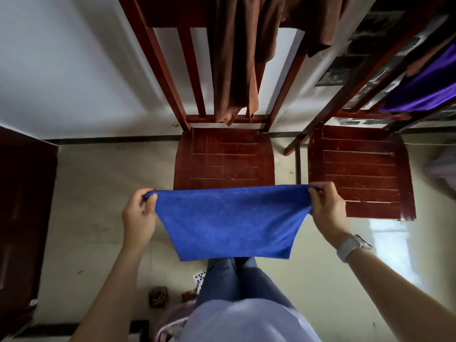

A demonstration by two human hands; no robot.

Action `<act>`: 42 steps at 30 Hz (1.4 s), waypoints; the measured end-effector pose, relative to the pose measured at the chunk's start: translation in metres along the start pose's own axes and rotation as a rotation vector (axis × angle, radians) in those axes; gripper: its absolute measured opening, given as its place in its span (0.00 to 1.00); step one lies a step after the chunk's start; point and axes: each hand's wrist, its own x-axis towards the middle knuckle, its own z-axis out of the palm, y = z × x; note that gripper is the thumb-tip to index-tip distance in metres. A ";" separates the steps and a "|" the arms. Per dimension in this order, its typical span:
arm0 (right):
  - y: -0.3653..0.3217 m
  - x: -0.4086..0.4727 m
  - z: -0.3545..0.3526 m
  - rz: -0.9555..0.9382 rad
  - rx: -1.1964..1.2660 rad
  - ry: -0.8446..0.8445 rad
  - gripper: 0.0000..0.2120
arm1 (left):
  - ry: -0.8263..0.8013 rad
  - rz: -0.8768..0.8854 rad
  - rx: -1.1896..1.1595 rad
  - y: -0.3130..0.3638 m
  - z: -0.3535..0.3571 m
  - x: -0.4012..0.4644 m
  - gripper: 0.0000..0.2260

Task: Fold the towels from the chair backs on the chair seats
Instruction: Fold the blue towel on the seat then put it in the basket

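Both hands pinch the blue towel point(229, 220) by its top corners, left hand point(139, 215) and right hand point(325, 208) level, long edge stretched crosswise. It hangs just short of the middle chair seat point(223, 156), straight ahead of me.

Head camera looks steeply down, close above hands point(232, 213).

Three towels point(232, 220), two chairs point(223, 156).
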 end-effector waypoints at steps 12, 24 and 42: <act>0.040 0.186 0.120 -0.090 -0.200 0.056 0.05 | -0.059 0.014 0.152 -0.040 0.098 0.199 0.10; 0.048 0.220 0.136 -0.184 -0.307 0.068 0.06 | -0.036 0.285 0.285 -0.048 0.123 0.242 0.06; 0.162 0.077 0.145 -0.608 -0.537 -0.237 0.05 | -0.272 0.762 0.681 -0.173 0.088 0.100 0.07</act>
